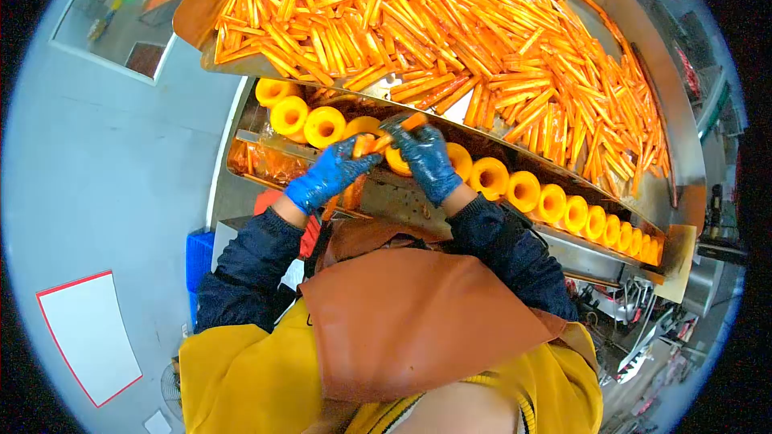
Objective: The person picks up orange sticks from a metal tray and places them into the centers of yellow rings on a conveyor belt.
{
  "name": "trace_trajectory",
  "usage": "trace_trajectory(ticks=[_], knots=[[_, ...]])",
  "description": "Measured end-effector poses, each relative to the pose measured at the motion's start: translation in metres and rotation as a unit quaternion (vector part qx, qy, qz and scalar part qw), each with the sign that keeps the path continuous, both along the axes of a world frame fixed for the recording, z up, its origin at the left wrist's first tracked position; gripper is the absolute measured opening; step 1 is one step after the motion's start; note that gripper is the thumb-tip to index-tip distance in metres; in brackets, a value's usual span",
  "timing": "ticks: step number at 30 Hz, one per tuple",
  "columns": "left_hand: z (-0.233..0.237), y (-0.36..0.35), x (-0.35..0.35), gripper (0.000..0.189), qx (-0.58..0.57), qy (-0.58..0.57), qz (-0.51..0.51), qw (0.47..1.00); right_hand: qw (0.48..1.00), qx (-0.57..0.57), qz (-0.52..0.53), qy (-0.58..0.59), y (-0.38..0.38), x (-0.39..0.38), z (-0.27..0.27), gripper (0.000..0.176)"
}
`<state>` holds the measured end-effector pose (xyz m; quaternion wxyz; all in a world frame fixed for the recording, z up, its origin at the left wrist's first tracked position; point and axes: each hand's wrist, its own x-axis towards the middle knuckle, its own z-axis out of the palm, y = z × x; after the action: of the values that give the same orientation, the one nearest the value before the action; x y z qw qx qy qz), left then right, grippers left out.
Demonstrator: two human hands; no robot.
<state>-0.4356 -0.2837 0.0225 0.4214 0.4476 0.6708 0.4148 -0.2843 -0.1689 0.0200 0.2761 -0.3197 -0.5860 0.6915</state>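
Note:
My left hand, in a blue glove, is closed around short orange strips that look like oily food sticks. My right hand, in a darker, wet-looking blue glove, is closed with an orange strip poking out by its fingers. Both hands are close together over a row of yellow ring-mouthed cups, partly covering some of them. Just beyond lies a wide metal tray heaped with glossy orange strips.
Below the cups runs a metal trough with a reddish, shiny film in it. A blue crate stands at left by the grey floor. A brown apron covers my front. Machinery and cables lie at lower right.

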Motion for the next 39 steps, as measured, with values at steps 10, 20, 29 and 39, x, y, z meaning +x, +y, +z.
trace_trajectory(ticks=[10,20,29,39], knots=[[-0.018,0.032,-0.035,0.025,0.098,-0.084,0.272,0.954,0.919,0.303,0.043,-0.248,0.01,0.031,-0.011,0.049],[-0.01,0.022,-0.054,0.031,-0.008,0.18,0.242,0.953,0.937,0.277,-0.158,-0.146,0.063,0.135,0.015,0.021],[-0.015,0.05,-0.031,0.036,0.065,0.064,0.296,0.951,0.879,0.334,-0.25,-0.229,0.113,0.208,0.021,0.021],[-0.029,0.012,-0.084,0.023,0.211,-0.014,0.261,0.942,0.816,0.364,-0.359,-0.269,0.16,0.273,-0.02,0.024]])
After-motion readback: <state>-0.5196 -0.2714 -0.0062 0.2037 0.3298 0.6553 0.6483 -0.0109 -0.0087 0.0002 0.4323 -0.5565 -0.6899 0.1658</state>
